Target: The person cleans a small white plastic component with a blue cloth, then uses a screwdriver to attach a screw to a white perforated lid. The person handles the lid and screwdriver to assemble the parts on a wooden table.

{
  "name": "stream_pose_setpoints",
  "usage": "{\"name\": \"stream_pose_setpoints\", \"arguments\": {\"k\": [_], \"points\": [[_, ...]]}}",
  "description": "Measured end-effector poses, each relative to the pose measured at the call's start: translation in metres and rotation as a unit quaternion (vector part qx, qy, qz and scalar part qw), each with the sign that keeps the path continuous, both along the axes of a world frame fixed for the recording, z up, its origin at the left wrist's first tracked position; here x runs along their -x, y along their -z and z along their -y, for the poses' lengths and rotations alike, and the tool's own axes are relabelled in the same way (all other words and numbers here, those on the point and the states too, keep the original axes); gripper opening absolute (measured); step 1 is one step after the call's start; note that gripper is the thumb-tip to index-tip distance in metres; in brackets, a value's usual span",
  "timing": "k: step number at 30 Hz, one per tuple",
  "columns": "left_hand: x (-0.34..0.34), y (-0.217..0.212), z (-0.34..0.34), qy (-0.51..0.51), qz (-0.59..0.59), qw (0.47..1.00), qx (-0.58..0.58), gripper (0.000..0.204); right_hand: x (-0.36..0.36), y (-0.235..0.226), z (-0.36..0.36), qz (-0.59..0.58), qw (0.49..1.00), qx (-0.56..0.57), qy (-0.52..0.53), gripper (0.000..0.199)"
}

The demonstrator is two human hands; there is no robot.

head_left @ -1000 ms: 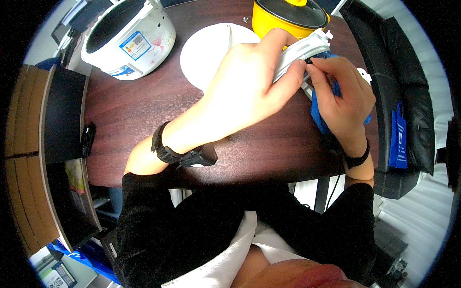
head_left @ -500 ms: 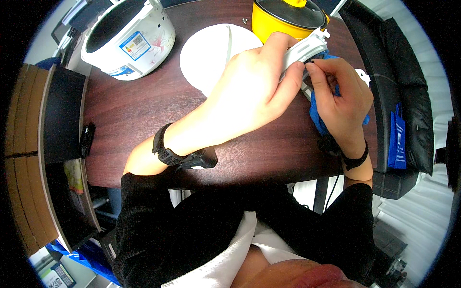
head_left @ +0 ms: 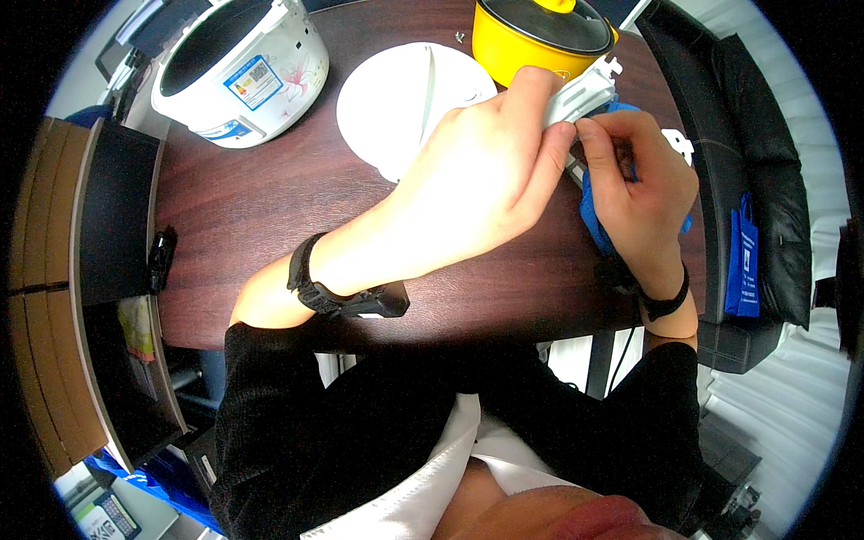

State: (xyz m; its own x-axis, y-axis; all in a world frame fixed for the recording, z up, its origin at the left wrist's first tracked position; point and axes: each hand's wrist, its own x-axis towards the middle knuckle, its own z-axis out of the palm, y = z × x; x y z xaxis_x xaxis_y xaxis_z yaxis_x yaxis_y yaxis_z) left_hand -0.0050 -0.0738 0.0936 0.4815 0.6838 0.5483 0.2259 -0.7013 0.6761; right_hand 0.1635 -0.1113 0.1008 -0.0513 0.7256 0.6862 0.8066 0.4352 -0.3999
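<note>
White plastic part (head_left: 580, 90), one piece, ribbed with small hooked tabs at its far end, held above the dark wooden table (head_left: 261, 207) beside one yellow pot (head_left: 540, 40), one white plate (head_left: 405, 99) and one white rice cooker (head_left: 238, 67). Left hand (head_left: 486, 171), palm down, fingers closed around the part. Right hand (head_left: 634, 175) pinches its near edge while holding one blue cloth (head_left: 594, 216).

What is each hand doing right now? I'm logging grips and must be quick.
Left hand: closed on the white plastic part.
Right hand: closed on the blue tool, fingertips at the white part.
</note>
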Motion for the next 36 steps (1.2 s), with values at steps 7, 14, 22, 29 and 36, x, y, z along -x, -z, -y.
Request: {"name": "stream_pose_setpoints", "arguments": {"k": [7, 14, 22, 29, 36], "points": [[0.0009, -0.0005, 0.0022, -0.005, -0.018, 1.0, -0.008, 0.025, 0.0009, -0.0001, 0.0005, 0.003, 1.0, 0.008, -0.007, 0.013], [-0.0006, 0.0024, 0.0023, -0.008, -0.012, 1.0, -0.025, 0.026, 0.0005, 0.0024, -0.0013, 0.012, 1.0, -0.016, -0.017, 0.012], [-0.0009, 0.0018, 0.0033, -0.009, -0.01, 1.0, -0.021, 0.026, 0.0033, 0.003, 0.0007, 0.014, 1.0, -0.011, -0.003, 0.014], [-0.0013, 0.0024, 0.004, -0.013, -0.01, 1.0, -0.019, 0.027, 0.0042, 0.0036, 0.0018, -0.003, 1.0, 0.008, 0.005, 0.015], [-0.0022, 0.0034, 0.0051, -0.014, -0.007, 1.0, -0.026, 0.027, 0.0076, -0.0001, 0.0059, -0.048, 0.998, 0.045, 0.012, 0.013]]}}
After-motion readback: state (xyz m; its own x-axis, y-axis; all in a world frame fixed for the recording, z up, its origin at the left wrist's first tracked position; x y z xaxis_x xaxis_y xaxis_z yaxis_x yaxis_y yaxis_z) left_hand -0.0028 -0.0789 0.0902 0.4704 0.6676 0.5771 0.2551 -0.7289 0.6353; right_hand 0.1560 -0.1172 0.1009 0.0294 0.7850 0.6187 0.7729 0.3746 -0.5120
